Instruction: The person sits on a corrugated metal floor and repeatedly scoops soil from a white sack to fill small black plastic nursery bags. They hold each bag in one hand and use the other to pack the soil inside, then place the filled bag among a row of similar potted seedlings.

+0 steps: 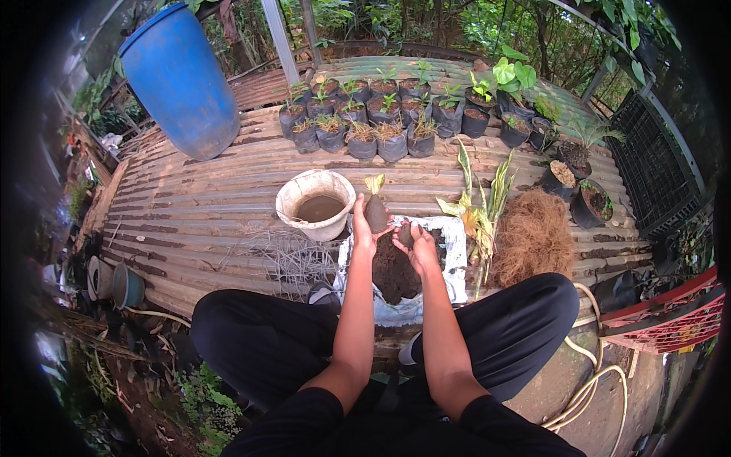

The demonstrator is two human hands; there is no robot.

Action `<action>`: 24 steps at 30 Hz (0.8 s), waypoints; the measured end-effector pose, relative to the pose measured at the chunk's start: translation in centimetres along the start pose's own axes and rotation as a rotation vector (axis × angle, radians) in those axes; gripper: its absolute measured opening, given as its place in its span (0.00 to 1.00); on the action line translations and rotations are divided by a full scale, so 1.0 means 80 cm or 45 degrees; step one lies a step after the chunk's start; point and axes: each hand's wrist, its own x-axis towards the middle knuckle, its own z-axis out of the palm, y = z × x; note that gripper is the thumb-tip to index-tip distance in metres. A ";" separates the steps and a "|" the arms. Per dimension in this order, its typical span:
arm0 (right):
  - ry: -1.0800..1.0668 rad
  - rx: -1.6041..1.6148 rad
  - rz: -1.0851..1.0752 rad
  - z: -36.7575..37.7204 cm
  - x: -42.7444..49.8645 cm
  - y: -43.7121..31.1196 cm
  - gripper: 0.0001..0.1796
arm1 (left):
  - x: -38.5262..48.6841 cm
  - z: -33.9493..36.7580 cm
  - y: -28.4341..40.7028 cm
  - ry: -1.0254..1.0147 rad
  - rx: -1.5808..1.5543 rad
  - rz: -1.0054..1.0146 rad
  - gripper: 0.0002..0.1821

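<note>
My left hand (pixel 364 227) holds a ball of dark soil (pixel 376 213) with a small yellow-green leafy cutting (pixel 374 183) rising from its top. To its right, my right hand (pixel 420 247) has its fingers curled around a clump of dark soil (pixel 406 233). Both are above a container of dark soil (pixel 394 274) lined with a white plastic sack (pixel 455 251). A dirty white bucket (pixel 317 228) of muddy water stands just left of my left hand. Cut snake plant leaves (pixel 484 220) lie to the right of the sack.
Brown coconut fibre (pixel 534 240) is heaped at the right, and grey string (pixel 300 260) lies tangled at the left. Potted seedlings (pixel 391 148) stand in rows on the corrugated metal sheet (pixel 188 200). A blue barrel (pixel 183 85) stands back left; a hose (pixel 594 371) coils at lower right.
</note>
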 end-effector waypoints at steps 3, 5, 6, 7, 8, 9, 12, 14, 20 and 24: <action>0.031 -0.008 0.032 0.012 -0.002 -0.011 0.25 | 0.001 -0.002 -0.002 -0.029 -0.030 0.047 0.35; 0.004 0.018 0.078 0.021 -0.009 -0.022 0.27 | 0.006 -0.010 -0.003 -0.076 -0.059 0.085 0.35; 0.021 -0.006 0.047 0.016 -0.007 -0.021 0.27 | 0.005 -0.005 -0.003 -0.079 -0.050 0.090 0.34; 0.037 -0.031 0.017 0.012 -0.005 -0.020 0.27 | 0.003 0.000 -0.003 -0.080 -0.040 0.095 0.34; 0.054 -0.055 -0.013 0.008 -0.002 -0.019 0.27 | 0.001 0.005 -0.004 -0.082 -0.030 0.101 0.33; 0.068 -0.018 -0.030 0.008 -0.001 -0.018 0.27 | 0.003 0.002 -0.005 -0.175 -0.121 0.131 0.32; 0.090 0.077 -0.062 0.010 0.001 -0.017 0.26 | 0.008 -0.003 -0.009 -0.357 -0.272 0.242 0.27; 0.077 0.119 -0.056 0.013 0.001 -0.020 0.26 | 0.011 -0.001 -0.013 -0.348 -0.212 0.343 0.24; 0.080 0.267 -0.066 0.018 -0.001 -0.034 0.27 | 0.000 0.013 -0.010 -0.343 -0.202 0.483 0.25; 0.076 0.338 -0.084 0.017 0.002 -0.040 0.28 | 0.005 0.007 -0.017 -0.287 -0.191 0.511 0.27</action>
